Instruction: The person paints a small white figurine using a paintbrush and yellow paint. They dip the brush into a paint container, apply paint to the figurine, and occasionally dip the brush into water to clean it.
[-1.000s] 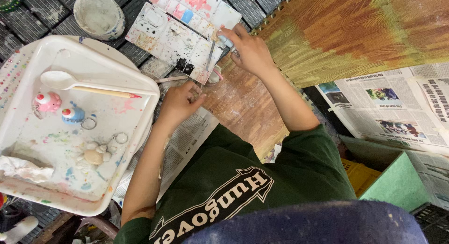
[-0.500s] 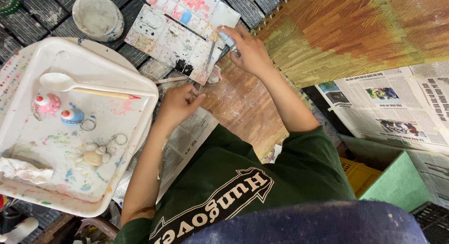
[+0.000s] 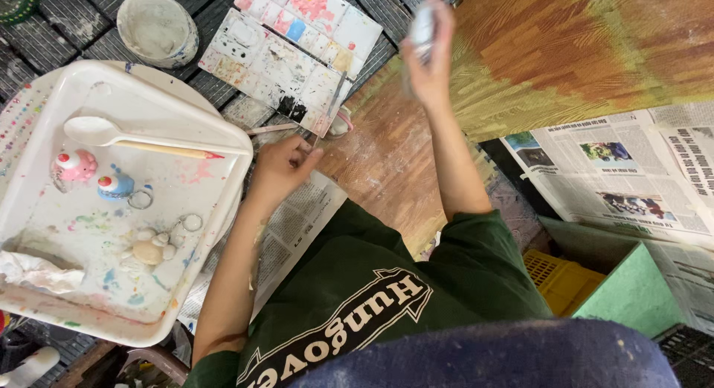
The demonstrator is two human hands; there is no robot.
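A square white plastic tray (image 3: 44, 98), speckled with paint, holds three small painted figurines: one pink (image 3: 75, 165), one blue (image 3: 117, 186), one cream (image 3: 147, 250). One white spoon (image 3: 88, 129) and one pencil (image 3: 167, 150) lie across its top. Just right of the tray, the left hand (image 3: 279, 169) is loosely curled on newspaper (image 3: 297, 217). Above and farther right, the right hand (image 3: 430, 57) grips a small blurred white object (image 3: 422, 27), beside two stained paint palettes (image 3: 286, 50).
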